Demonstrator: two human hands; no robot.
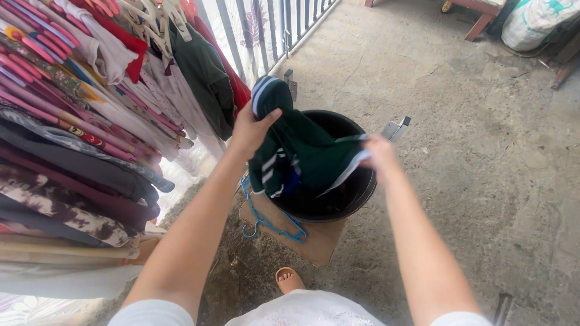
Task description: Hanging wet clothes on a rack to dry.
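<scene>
From the head camera, both bare hands hold a dark green garment [302,151] with white stripes up over a black bucket [338,199]. The left hand [252,128] is closed on the cloth near its striped collar end, thumb on top and fingers tucked behind, so the bulk of the garment hangs below and to the right of that grip. The right hand [379,154] is blurred — it seems pinched on a white-striped edge at the garment's right side, though the fingers themselves cannot be made out. Between the two hands the cloth sags, its lower folds dipping inside the bucket's rim. The bucket stands on a piece of cardboard [314,238] laid on the concrete floor [483,151], and blue hangers [266,220] lie on the cardboard's left edge, just beside the bucket's wall. To the left, close to the left forearm, a crowded rack of hanging clothes [72,121] hems in that side; behind it runs a metal railing [284,24]. To the right and beyond the bucket the floor lies open — a white sack [531,24] sits well apart at the far corner.
</scene>
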